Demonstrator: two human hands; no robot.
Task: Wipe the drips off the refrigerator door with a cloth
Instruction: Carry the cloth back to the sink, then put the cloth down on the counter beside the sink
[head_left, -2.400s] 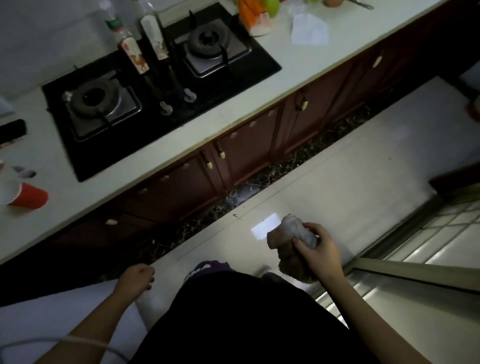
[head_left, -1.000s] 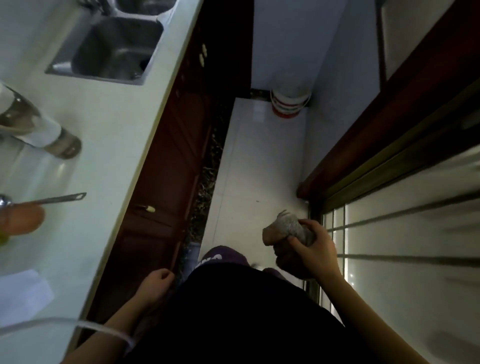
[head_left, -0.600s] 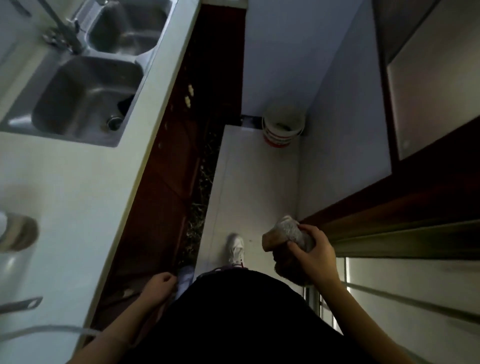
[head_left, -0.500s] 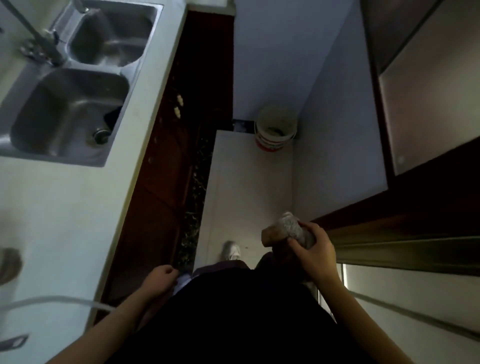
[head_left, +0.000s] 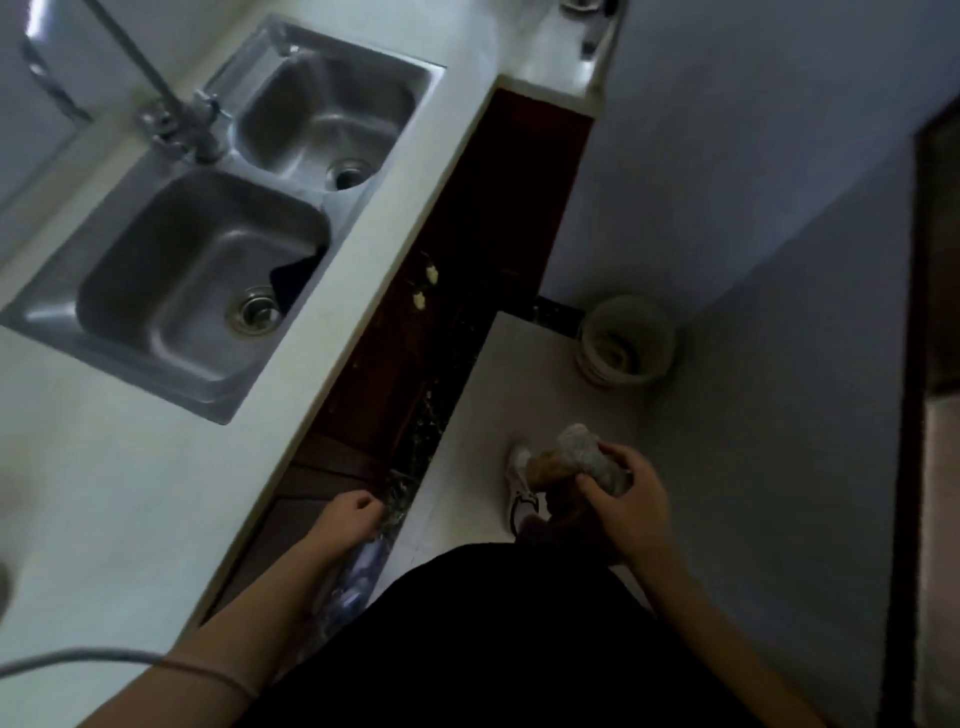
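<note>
Item, right hand (head_left: 631, 512): fingers and thumb curled tightly round a bunched grey-brown cloth (head_left: 587, 457), carried at waist height in front of the body, over the pale floor (head_left: 519, 374) and touching nothing else; grip unchanged from the earlier views. Item, left hand (head_left: 348, 519): fingers loosely curled, holding nothing, hanging beside the counter (head_left: 130, 493) edge on the left. Change noted: the view, earlier on the stove and then on a glass sliding door at the right, now takes in the double steel sink (head_left: 156, 374) at far left and a white bucket (head_left: 589, 364) in the far corner; one white shoe (head_left: 519, 483) is stepped forward, so the person appears to be walking down the narrow aisle. Bearing on task: the cloth is in hand and ready, but no refrigerator door can be identified here; wiping is judged not yet begun, and the approach is the step in hand.
</note>
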